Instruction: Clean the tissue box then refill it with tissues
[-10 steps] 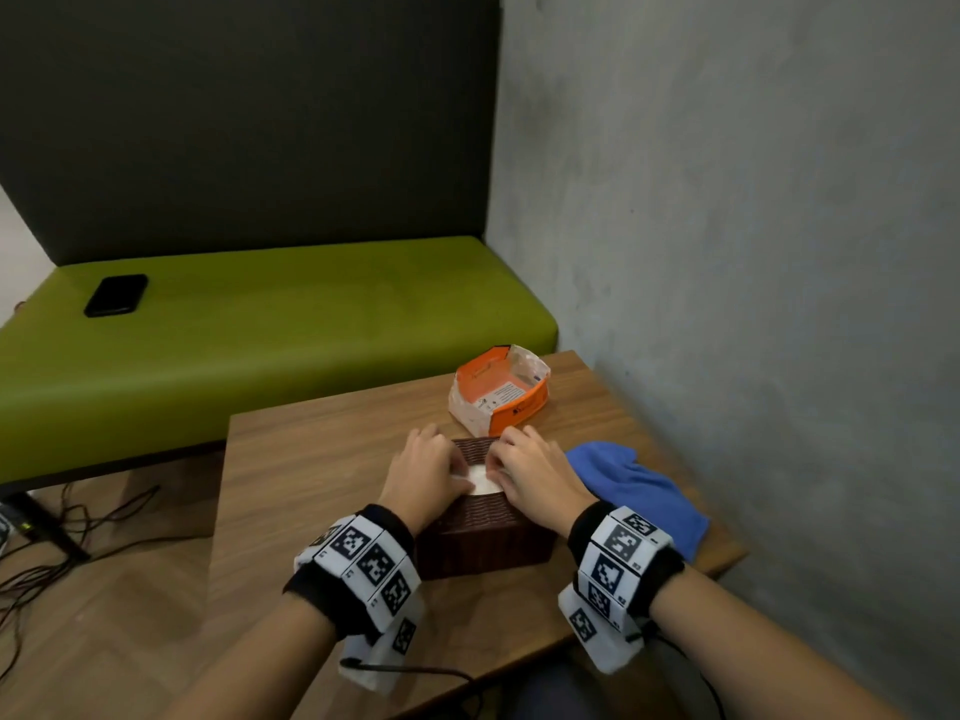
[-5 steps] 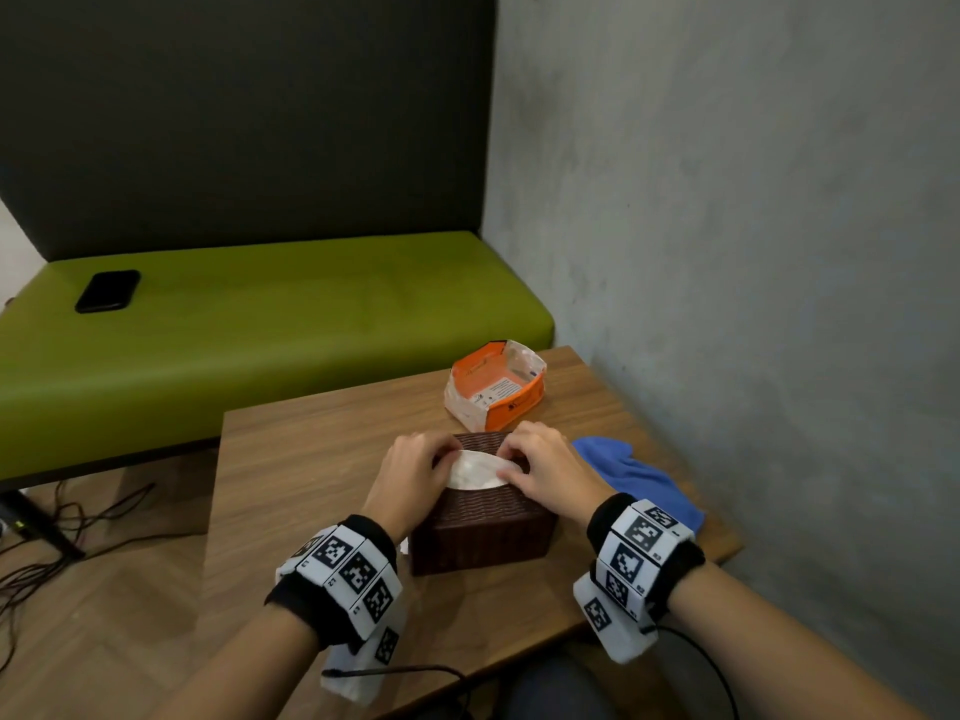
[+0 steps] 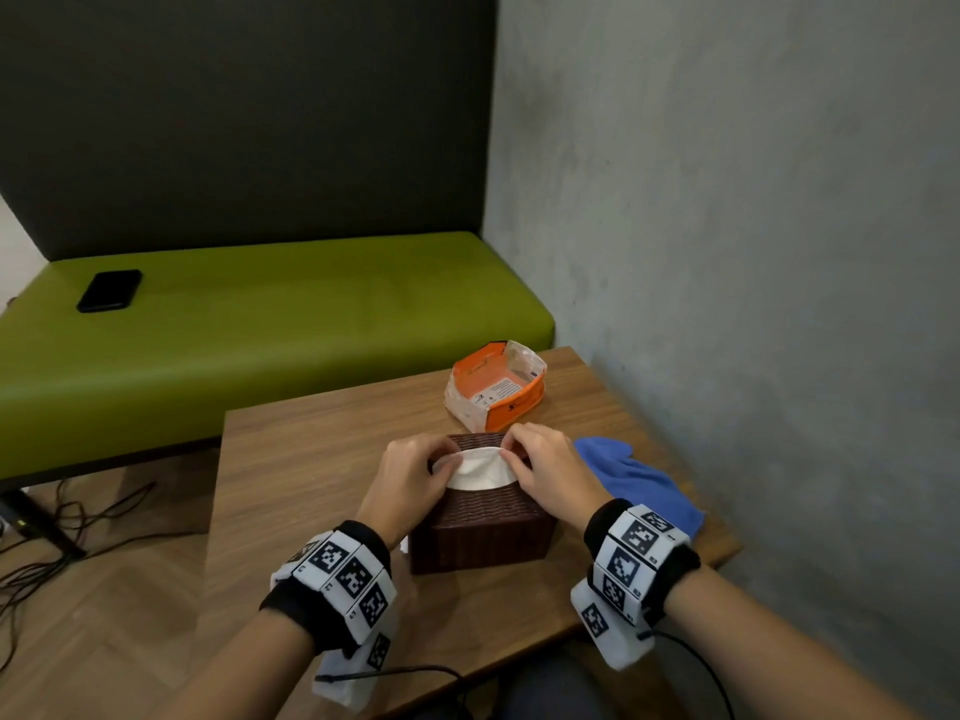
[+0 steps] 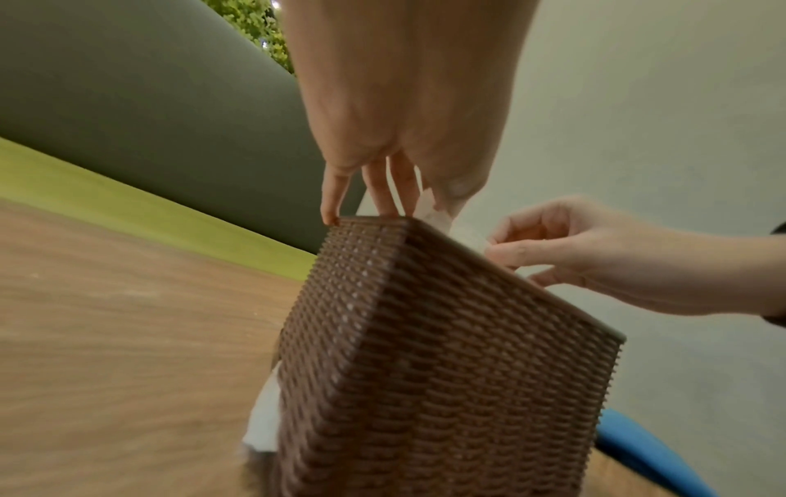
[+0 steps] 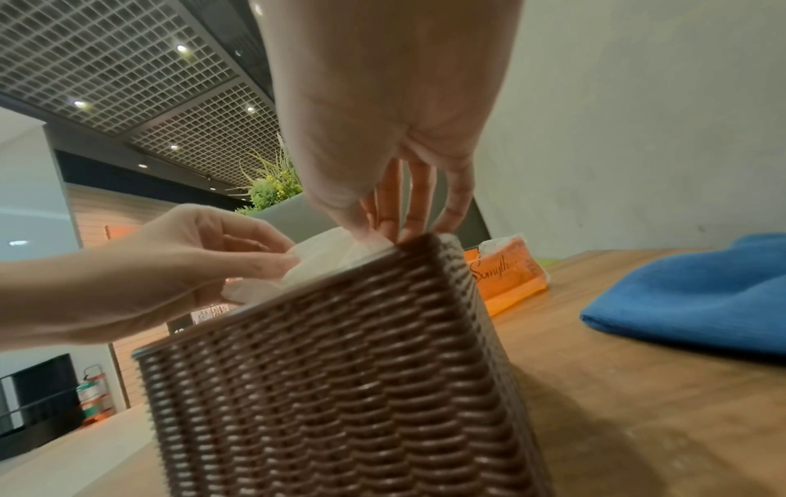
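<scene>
At frame centre, left hand (image 3: 410,472) and right hand (image 3: 545,467) each pinch the white tissue (image 3: 480,467), now risen above the brown woven box (image 3: 483,532); refilling looks nearly finished.

Head above; wrists beside tissue box (image 3: 480,532)

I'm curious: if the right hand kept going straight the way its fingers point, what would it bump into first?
Probably the white tissues in the top of the brown woven box. The right hand already pinches them, fingers pointing down and left. Beyond them is the left hand.
</scene>
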Motion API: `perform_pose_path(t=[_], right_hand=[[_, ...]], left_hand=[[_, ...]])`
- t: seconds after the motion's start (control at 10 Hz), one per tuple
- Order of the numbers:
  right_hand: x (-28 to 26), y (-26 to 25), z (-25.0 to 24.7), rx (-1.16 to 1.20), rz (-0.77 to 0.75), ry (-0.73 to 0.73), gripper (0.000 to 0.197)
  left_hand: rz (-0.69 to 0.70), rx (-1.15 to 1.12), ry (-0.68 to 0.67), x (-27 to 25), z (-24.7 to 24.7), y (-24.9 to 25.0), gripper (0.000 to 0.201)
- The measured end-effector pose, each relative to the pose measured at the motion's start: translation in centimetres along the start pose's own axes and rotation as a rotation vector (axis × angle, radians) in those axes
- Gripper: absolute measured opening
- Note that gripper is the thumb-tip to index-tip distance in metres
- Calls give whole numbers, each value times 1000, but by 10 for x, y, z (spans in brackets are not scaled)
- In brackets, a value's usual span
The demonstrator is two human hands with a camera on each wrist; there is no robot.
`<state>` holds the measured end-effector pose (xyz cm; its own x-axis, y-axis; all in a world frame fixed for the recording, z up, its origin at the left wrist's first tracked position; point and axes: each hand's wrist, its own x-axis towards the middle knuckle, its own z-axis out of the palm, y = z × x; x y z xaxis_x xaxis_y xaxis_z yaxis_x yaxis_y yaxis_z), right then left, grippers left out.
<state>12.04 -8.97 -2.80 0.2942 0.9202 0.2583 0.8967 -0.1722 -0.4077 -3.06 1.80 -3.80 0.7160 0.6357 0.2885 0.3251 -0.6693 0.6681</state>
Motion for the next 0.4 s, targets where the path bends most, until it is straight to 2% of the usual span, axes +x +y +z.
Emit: perform_pose_path(t=[0.2, 0.3, 0.4], right_hand=[[-7, 0, 1, 47, 9, -16, 13], [-20, 5, -10, 91, 59, -4, 23], [-67, 15, -6, 171, 105, 108, 30]], left_hand=[[9, -76, 61, -2, 3, -1, 17], [-4, -65, 23, -5, -4, -5, 33], [79, 23, -107, -26, -3, -24, 81]])
